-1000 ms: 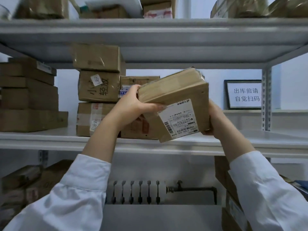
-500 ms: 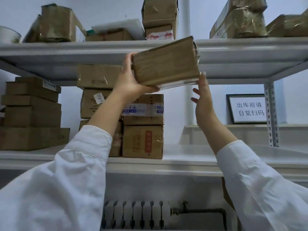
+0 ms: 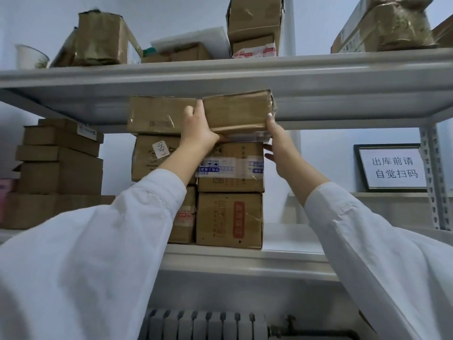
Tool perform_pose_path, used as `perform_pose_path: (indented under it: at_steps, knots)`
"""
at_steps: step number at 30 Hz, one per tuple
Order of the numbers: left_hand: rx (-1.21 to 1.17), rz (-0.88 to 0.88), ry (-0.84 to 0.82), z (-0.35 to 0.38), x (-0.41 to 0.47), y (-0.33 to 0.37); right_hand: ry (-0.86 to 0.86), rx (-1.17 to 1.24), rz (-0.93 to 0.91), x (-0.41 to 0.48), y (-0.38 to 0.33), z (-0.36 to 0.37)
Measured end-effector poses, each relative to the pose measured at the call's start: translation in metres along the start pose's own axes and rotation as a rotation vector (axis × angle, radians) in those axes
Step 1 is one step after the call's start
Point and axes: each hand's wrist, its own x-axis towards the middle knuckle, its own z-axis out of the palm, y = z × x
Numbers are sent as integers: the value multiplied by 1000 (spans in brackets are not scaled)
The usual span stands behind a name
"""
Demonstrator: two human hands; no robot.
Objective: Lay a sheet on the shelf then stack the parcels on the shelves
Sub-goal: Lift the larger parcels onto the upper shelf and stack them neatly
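Both hands were up at a brown parcel [image 3: 236, 111] in the gap beneath the upper shelf [image 3: 220, 77]. The left hand [image 3: 198, 128] gripped the parcel's left end, fingers curled up over that end and thumb tucked beneath its lower edge. The right hand [image 3: 279, 141] was not clenched: one straight finger pressed against the parcel's right end, while the others spread loosely below its bottom right corner. The parcel lay flat, long side toward the camera, directly over a taped box [image 3: 230, 168], which in turn sat on a red-labelled box [image 3: 229, 220] near the front edge of the middle shelf [image 3: 245, 263]. Whether the parcel's weight rested fully on the taped box could not be told; a pale label showed along its underside. Its left end was just beside the top box [image 3: 159, 115] of the neighbouring stack, with the left hand's fingers between them. Below that top box sat a box with a white sticker [image 3: 152, 155]. Toward the left end of the middle shelf stood a pile of flat cartons [image 3: 58, 158]. At the right end, behind the shelf, a framed sign [image 3: 392, 168] stood. More parcels, among them a carton [image 3: 255, 18] and a tape-wrapped bundle [image 3: 100, 38], sat on the upper shelf. White sleeves [image 3: 85, 266] covered both arms.
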Motion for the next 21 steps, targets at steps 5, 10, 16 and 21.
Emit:
perform_pose_path:
  at_steps: [5, 10, 16, 21]
  knots:
    - [104, 117, 146, 12, -9, -21, -32, -58, -1, 10, 16, 6]
    - [236, 105, 210, 27, -24, -30, -13, -156, -25, 13, 24, 9]
    - [149, 72, 324, 39, -48, -15, -42, -149, -50, -6, 30, -5]
    - [-130, 150, 466, 60, -94, 18, 116, -311, -253, -45, 43, -39]
